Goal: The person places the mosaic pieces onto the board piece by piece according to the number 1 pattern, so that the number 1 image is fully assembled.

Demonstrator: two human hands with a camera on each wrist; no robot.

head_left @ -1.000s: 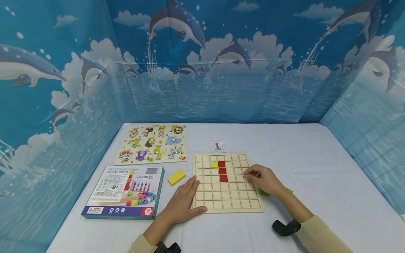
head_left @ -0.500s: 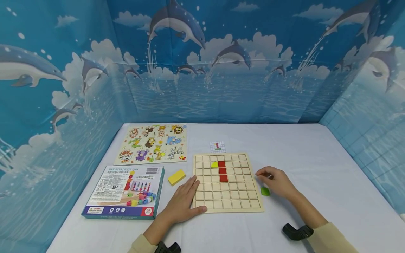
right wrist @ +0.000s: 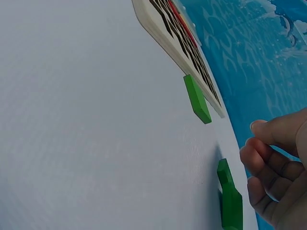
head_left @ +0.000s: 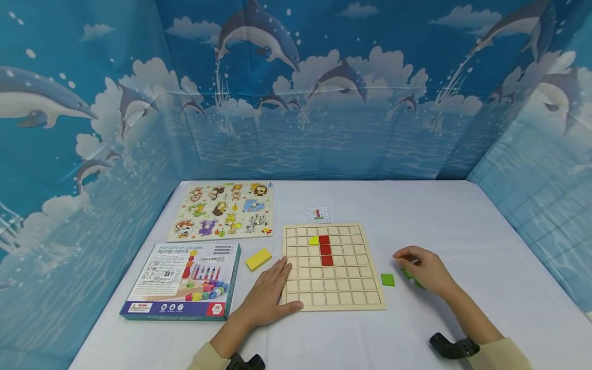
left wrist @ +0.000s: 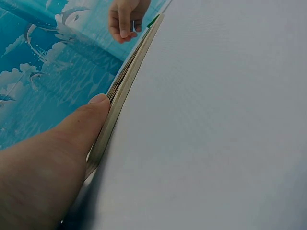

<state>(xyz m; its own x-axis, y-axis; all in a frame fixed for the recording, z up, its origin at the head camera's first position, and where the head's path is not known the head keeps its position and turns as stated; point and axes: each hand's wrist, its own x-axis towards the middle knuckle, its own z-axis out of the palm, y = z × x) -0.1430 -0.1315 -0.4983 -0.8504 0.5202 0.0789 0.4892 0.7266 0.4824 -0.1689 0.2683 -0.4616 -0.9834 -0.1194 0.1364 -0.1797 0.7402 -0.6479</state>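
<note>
My left hand (head_left: 263,293) rests with straight fingers on the left edge of a wooden grid board (head_left: 344,298); in the left wrist view its thumb (left wrist: 81,127) lies along the board's side. Three red tiles (head_left: 326,250) form a column on the board, with a yellow tile (head_left: 314,240) left of the top one. Off the board's right side, my right hand (head_left: 427,270) hovers with loosely curled fingers, nothing between them. Below it lie green tiles (right wrist: 232,206), partly hidden by the hand in the head view. Another green tile (head_left: 388,279) lies beside the board.
A small pattern card (head_left: 318,215) lies behind the board. To the left are a yellow block (head_left: 258,259), a boxed bead set (head_left: 180,282) and an animal puzzle board (head_left: 222,210). A dolphin-printed curtain (head_left: 296,139) surrounds the white table (head_left: 462,221).
My right hand has moved right, from the board's right edge to above the green tiles, uncovering the one beside the board. My left hand has stayed in place.
</note>
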